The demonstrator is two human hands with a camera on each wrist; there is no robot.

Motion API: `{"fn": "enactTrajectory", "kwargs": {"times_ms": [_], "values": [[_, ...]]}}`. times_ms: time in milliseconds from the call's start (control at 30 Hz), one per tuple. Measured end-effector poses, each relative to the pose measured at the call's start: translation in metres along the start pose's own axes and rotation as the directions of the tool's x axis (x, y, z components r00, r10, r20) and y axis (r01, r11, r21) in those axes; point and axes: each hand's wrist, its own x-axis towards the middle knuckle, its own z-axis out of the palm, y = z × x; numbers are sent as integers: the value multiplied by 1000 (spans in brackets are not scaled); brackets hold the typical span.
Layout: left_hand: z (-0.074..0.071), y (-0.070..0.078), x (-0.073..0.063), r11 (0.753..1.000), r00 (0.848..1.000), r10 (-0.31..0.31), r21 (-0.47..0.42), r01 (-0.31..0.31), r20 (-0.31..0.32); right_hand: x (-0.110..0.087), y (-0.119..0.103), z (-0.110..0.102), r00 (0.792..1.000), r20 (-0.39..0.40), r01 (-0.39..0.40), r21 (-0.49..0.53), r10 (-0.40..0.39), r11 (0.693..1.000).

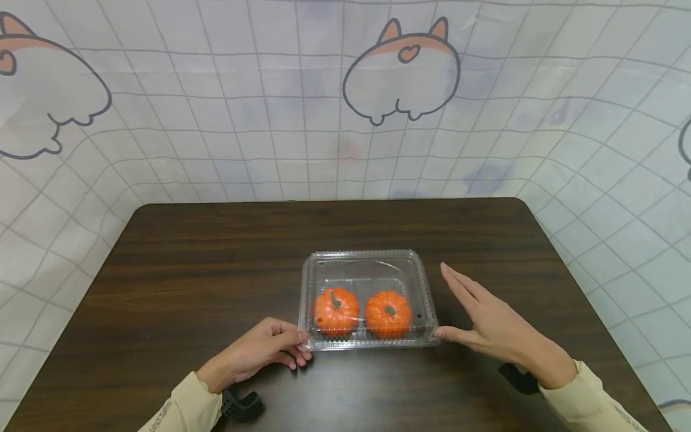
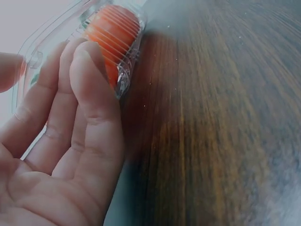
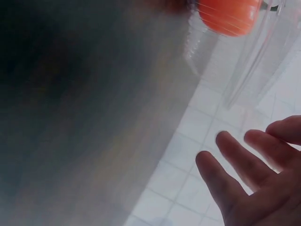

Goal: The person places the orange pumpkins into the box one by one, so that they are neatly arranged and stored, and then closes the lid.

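A clear plastic clamshell box [image 1: 360,269] sits on the table, its lid over two small orange toy pumpkins. The left pumpkin [image 1: 336,312] has a green stem; the right pumpkin [image 1: 388,315] is like it, side by side in the front half. My left hand [image 1: 264,348] pinches the box's front-left corner between thumb and fingers. In the left wrist view, its fingers [image 2: 94,94] extend along the box's side. Off the right side, my right hand [image 1: 496,327] is spread, thumb tip right at the front-right corner and fingers pointing away from me.
The dark wood-grain table [image 1: 216,258] has rounded far corners. A white gridded cloth [image 1: 302,144] with cartoon animals hangs behind it and along both sides. A black strap [image 1: 241,405] shows on the left wrist, and another dark strap [image 1: 519,378] on the right.
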Motion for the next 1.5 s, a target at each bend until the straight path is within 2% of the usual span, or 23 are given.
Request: {"fn": "enactTrajectory", "kwargs": {"times_ms": [100,267,400,567,700,833,967,1033,1100,1233,1300,1367,1400,1500], "values": [[1,0,1,1000,1000,18,16,-19,12,-3,2,4,999,17,-44,59,43,997],[2,0,2,999,1000,23,28,-23,21,-6,4,11,999,12,-35,147,34,989],[3,0,1,999,999,25,25,-25,20,-7,5,14,998,54,-56,230,45,972],[3,0,1,998,999,50,36,-51,11,-7,6,18,987,143,-120,354,73,928],[2,-1,1,996,997,75,50,-74,-8,-5,5,23,972,227,-161,479,55,863],[1,-1,2,994,995,96,64,-94,-27,-1,2,28,956,293,-179,634,-19,753],[0,0,4,993,994,102,71,-98,-43,3,0,32,942,325,-206,761,-87,615],[-1,0,4,993,994,100,74,-96,-52,4,0,34,933,347,-244,807,-98,538],[-1,1,4,993,993,98,75,-93,-62,5,-1,36,924,368,-289,846,-100,449],[0,1,6,993,992,98,80,-92,-83,5,-5,40,901,421,-388,892,-108,233],[0,1,6,993,991,97,83,-89,-97,6,-7,42,894,429,-413,900,-126,138],[0,1,7,994,990,91,78,-82,-112,6,-9,44,895,420,-412,908,-149,78],[0,1,7,994,989,86,75,-77,-120,6,-10,46,900,407,-402,913,-158,61],[0,1,9,996,988,74,62,-66,-137,7,-11,48,915,368,-366,930,-164,47]]}}
